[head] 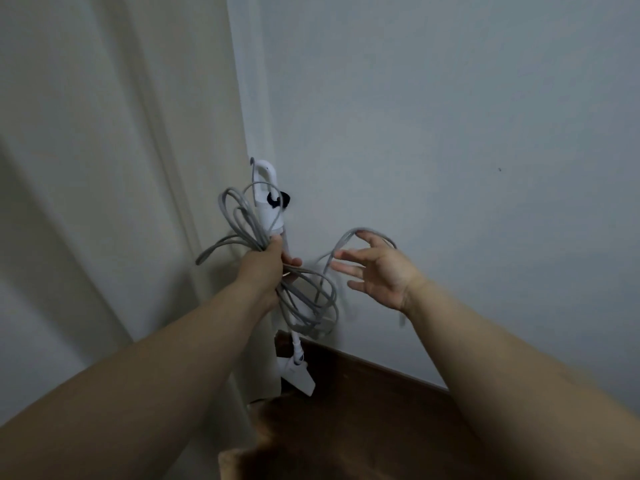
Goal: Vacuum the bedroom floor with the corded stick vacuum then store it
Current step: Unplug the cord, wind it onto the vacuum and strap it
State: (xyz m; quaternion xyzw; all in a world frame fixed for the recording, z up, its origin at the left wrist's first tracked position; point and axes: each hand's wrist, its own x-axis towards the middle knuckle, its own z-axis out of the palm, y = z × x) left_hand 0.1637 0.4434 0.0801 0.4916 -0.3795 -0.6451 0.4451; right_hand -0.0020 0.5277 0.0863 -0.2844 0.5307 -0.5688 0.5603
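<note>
The slim white plastic stick vacuum (270, 209) stands in the wall corner, and its soft grey cord (242, 223), light but springy, is bunched in the left hand (266, 263) grip mid-coil, while the right hand (377, 268) is spread, a loose loop over its fingertips.

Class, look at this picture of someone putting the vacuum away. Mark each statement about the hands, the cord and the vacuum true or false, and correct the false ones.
1. The left hand grips a bundle of looped grey cord. True.
2. The right hand is a closed fist. False: its fingers are spread, with a loop of cord over them.
3. The vacuum lies flat on the floor. False: it stands upright in the corner.
4. The vacuum is white. True.
</note>
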